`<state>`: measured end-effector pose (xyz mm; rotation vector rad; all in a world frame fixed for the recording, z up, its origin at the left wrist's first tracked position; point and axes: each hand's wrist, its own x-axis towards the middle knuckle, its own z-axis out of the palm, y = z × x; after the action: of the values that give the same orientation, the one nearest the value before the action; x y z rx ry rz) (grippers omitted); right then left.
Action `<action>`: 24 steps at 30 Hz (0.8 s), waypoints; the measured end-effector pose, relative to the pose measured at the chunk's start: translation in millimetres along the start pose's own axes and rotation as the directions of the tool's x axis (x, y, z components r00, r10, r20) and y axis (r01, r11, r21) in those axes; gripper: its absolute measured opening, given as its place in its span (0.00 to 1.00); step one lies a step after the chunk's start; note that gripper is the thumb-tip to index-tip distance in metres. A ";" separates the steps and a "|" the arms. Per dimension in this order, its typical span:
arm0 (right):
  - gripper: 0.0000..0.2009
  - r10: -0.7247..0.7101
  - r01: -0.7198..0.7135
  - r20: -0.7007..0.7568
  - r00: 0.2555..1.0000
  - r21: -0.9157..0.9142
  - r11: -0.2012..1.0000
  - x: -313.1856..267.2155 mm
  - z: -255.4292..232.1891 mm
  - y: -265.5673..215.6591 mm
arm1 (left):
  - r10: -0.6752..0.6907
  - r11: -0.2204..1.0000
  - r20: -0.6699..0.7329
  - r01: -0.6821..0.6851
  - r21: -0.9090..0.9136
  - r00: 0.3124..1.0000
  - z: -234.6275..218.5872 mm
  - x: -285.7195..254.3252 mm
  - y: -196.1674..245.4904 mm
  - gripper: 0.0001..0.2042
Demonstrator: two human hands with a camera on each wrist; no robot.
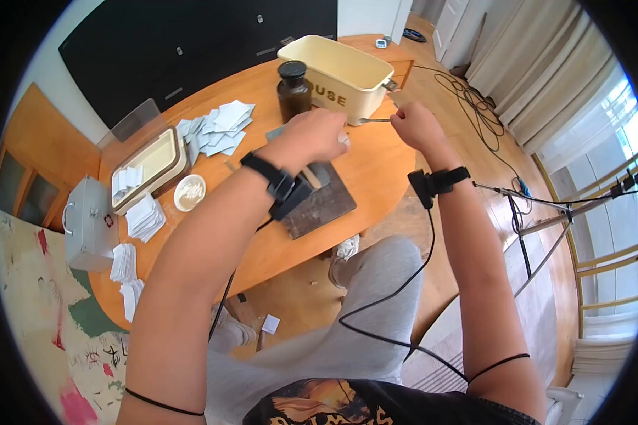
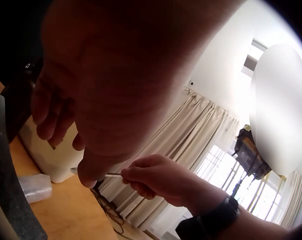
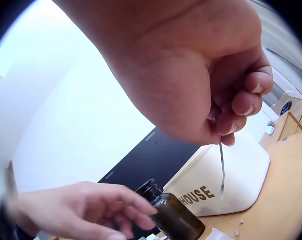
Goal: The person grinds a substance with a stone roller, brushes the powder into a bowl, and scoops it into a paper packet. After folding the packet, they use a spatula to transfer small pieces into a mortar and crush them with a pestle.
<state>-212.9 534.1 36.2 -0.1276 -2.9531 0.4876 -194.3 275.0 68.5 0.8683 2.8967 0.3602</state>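
Note:
My right hand (image 1: 418, 127) pinches a thin metal rod-like tool (image 3: 222, 167) with a slightly widened end, pointing down in the right wrist view. It is in front of the cream bin (image 1: 340, 67) lettered "HOUSE". My left hand (image 1: 315, 134) hovers over the table with its fingers loosely bent and nothing visible in them. Close by stands a dark brown glass bottle (image 1: 295, 103) with a dark top. A small translucent piece (image 2: 37, 187) lies on the table, partly hidden by the left hand in the head view. Below that hand is a dark flat slab (image 1: 326, 209).
White and pale blue paper packets (image 1: 223, 127) lie in piles on the left side of the wooden table (image 1: 383, 163). Near them are a small bowl of white stuff (image 1: 190, 193), a cream tray (image 1: 159, 159) and a silver case (image 1: 88, 219). Cables trail from both wrists.

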 end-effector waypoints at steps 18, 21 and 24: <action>0.14 0.129 -0.126 0.006 0.992 0.262 0.957 -28.8 33.9 52.9 | -0.116 0.991 0.233 0.096 0.096 0.966 53.9 98.3 -17.5 0.20; 0.15 0.116 -0.119 0.030 0.993 0.263 0.957 -19.2 44.8 48.9 | -0.121 0.988 0.185 0.101 0.114 0.975 47.8 90.8 -11.4 0.21; 0.15 0.105 -0.113 0.040 0.994 0.287 0.951 -11.5 55.5 43.9 | -0.140 0.987 0.149 0.127 0.095 0.979 43.1 80.1 -11.9 0.19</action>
<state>-207.7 556.9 -31.5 -0.2535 -2.8680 0.9344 -260.5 318.1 21.8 0.6743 2.8227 0.1514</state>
